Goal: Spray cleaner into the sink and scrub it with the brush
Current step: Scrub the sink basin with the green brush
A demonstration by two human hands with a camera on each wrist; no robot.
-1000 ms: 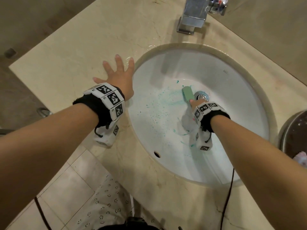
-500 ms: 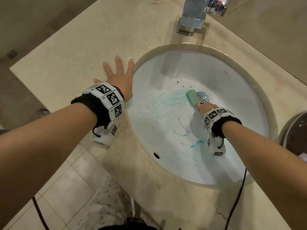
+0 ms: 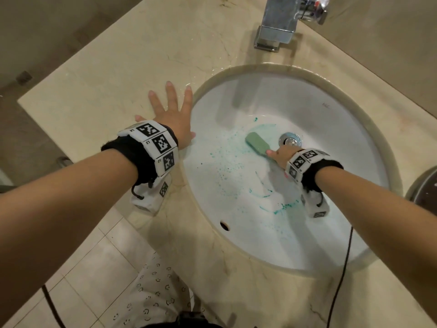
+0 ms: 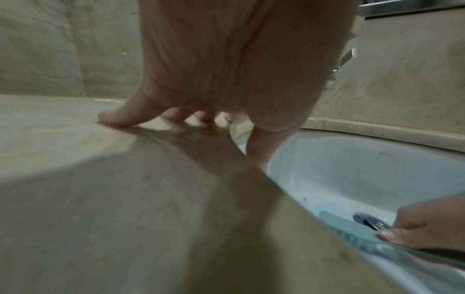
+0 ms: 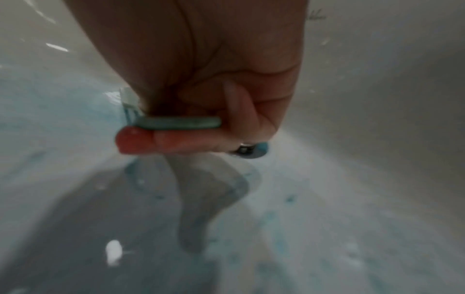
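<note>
A white oval sink is set in a beige marble counter, its bowl speckled and smeared with teal cleaner. My right hand grips the handle of a green scrub brush, whose head lies on the bowl just left of the chrome drain. In the right wrist view the fingers curl round the brush handle. My left hand rests flat with spread fingers on the counter at the sink's left rim; its fingertips press the wet marble. The left wrist view also shows the brush.
A chrome faucet stands behind the sink. The marble counter stretches left and back, wet near my left hand. An overflow hole sits in the bowl's near wall. A dark round container is at the right edge. A black cable hangs from my right wrist.
My right hand has carried the brush from the bowl's middle right toward the drain, then swung the head leftward. Teal smears have spread. My left hand stays put.
</note>
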